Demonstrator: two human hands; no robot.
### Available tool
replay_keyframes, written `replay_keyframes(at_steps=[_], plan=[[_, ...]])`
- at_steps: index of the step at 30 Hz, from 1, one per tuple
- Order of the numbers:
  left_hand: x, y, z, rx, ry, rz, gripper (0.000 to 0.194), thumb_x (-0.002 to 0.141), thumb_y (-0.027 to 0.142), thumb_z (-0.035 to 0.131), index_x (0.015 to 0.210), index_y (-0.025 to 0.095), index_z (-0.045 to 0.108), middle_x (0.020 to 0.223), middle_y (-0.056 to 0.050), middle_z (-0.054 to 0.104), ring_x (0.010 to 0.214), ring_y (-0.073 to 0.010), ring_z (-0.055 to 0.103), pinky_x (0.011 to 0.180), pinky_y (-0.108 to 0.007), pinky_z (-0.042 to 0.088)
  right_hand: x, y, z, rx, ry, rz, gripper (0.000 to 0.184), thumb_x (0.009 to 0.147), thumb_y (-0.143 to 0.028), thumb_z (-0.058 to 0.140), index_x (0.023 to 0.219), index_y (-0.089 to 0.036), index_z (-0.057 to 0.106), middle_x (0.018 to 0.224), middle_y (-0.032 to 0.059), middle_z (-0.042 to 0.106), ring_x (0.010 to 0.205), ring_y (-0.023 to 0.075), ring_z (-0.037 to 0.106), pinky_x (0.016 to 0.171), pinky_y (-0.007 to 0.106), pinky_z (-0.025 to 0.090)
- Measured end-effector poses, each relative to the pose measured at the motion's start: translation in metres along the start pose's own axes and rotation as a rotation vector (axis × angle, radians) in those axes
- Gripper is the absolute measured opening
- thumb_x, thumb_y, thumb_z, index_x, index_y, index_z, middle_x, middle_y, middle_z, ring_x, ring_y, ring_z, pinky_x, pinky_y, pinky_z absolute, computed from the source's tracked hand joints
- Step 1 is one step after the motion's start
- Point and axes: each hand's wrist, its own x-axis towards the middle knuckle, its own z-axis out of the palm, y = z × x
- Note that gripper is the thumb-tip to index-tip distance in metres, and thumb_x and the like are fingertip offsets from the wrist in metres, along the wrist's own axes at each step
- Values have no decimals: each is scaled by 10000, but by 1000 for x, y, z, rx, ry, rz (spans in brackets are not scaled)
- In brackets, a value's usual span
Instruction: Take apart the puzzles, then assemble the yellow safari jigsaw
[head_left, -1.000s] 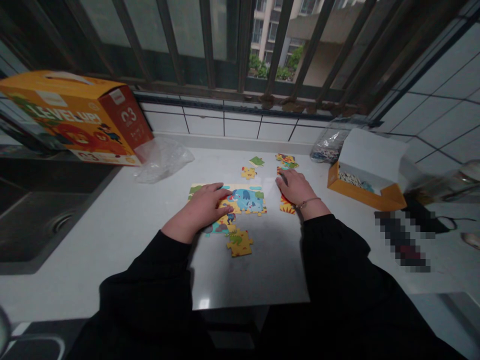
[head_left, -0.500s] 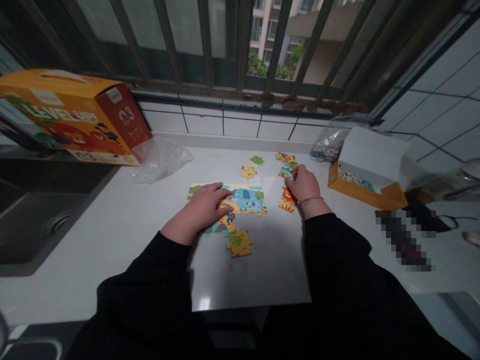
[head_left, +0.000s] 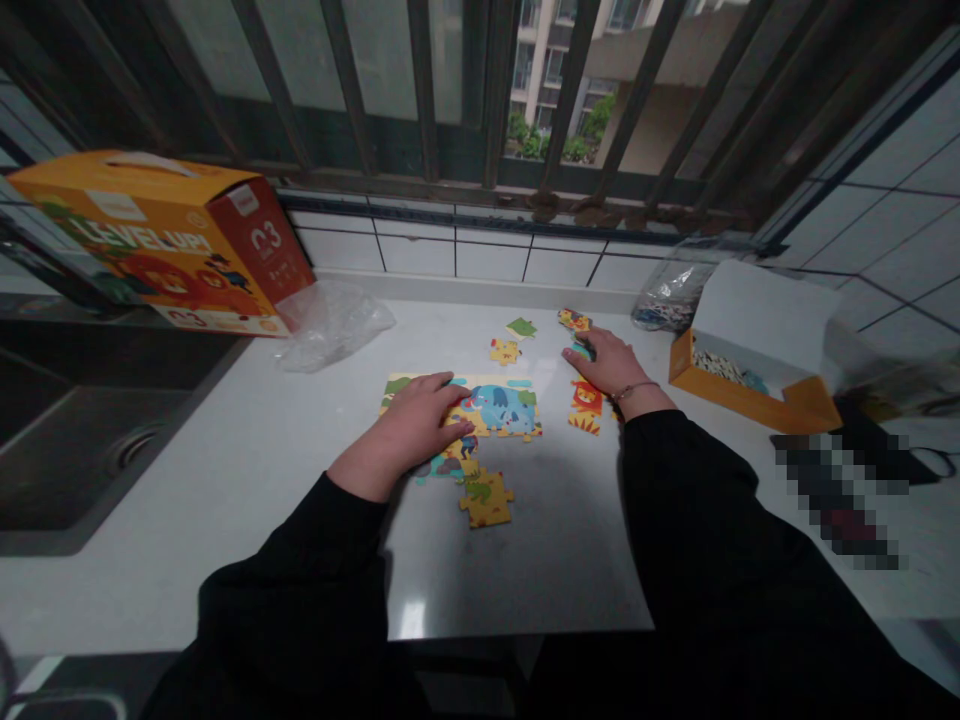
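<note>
My left hand [head_left: 420, 425] lies flat over the left part of a partly joined jigsaw puzzle [head_left: 506, 408] with blue elephants, fingers stretched out. A yellow puzzle piece with a green creature [head_left: 487, 500] adjoins the lower end of that section. On the right, my right hand [head_left: 611, 365] has thumb and fingers closed about a teal puzzle piece [head_left: 581, 351], mostly covered by the hand. Just below it lie red and yellow lion pieces [head_left: 586, 405]. Behind it is an orange patterned piece [head_left: 573, 319]. A green piece [head_left: 522, 327] and a yellow piece [head_left: 505, 351] lie loose between the hands.
An orange box [head_left: 142, 240] stands at the back left beside a crumpled clear bag [head_left: 334, 325]. At the right are an opened orange carton [head_left: 750, 385] with pieces inside and another plastic bag [head_left: 664, 295]. A dark sink [head_left: 112, 440] borders the white counter [head_left: 262, 500].
My right hand's fingers have spread farther over the teal piece, hiding more of it. My left hand stays on the puzzle. The whole view has shifted slightly.
</note>
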Motion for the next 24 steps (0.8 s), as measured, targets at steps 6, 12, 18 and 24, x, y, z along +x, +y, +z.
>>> replay_keyframes(at_steps=[6,12,18,24], plan=[[-1,0,0,17,-3,6,556,1012,482,778,1511,251,697,1725,-157,557,1579,-396,524,1325,-555,408,-6,-19,-13,159,-71,-315,262,973,-484,747,1082,-249,792,1227,113,784,1258,330,678,1174,536,518],[-1,-1,1,7,-3,13,549,1029,461,751,1530,247,681,1731,-150,550,1590,-386,508,1334,-544,396,-11,-23,-12,126,-26,-313,627,989,-518,749,1526,-205,667,1690,184,578,1579,364,513,1313,587,407],[-1,1,1,6,-7,7,553,1023,454,760,1524,231,687,1731,-162,544,1600,-385,499,1344,-535,385,-13,-26,-9,1,-172,-242,591,1117,-581,520,1647,-336,614,1810,16,472,1710,452,307,1346,746,244],[-1,3,-1,23,-12,5,569,1033,473,744,1540,221,687,1734,-187,537,1596,-408,506,1332,-553,401,-11,-23,-21,-102,-4,-88,599,1158,-559,355,1244,-241,855,1349,137,825,1373,399,649,1216,609,453]])
